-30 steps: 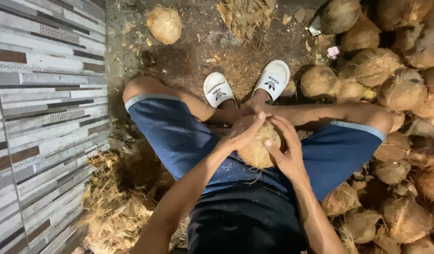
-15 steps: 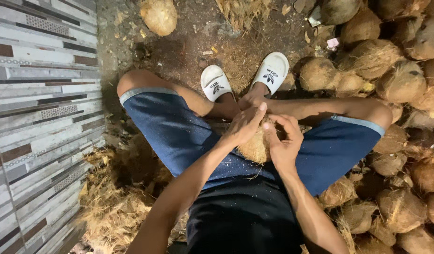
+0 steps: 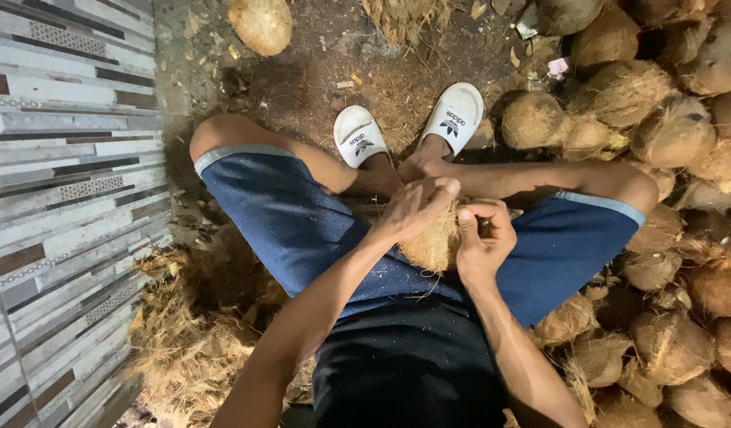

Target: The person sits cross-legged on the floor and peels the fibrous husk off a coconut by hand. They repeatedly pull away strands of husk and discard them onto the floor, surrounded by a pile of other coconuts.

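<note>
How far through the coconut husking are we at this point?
Done: loose husk fibre lies piled by the striped wall. In hand: both hands, left hand and right hand, grip one fibrous coconut between the knees. Left: a large heap of coconuts on the right.

I sit on the ground [image 3: 302,87] with knees spread, and the coconut [image 3: 435,242] rests in my lap between both thighs. My left hand [image 3: 413,208] lies on its top left side; my right hand [image 3: 483,238] touches its right side. Beyond the coconut my feet sit in two sandals [image 3: 359,135], side by side. To my right a pile of coconuts [image 3: 667,135] runs from beside my hip to past my feet. To my left lies a husk heap [image 3: 191,333], against a tiled wall [image 3: 56,198]. One lone coconut [image 3: 261,24] lies far ahead, left of the sandals.
</note>
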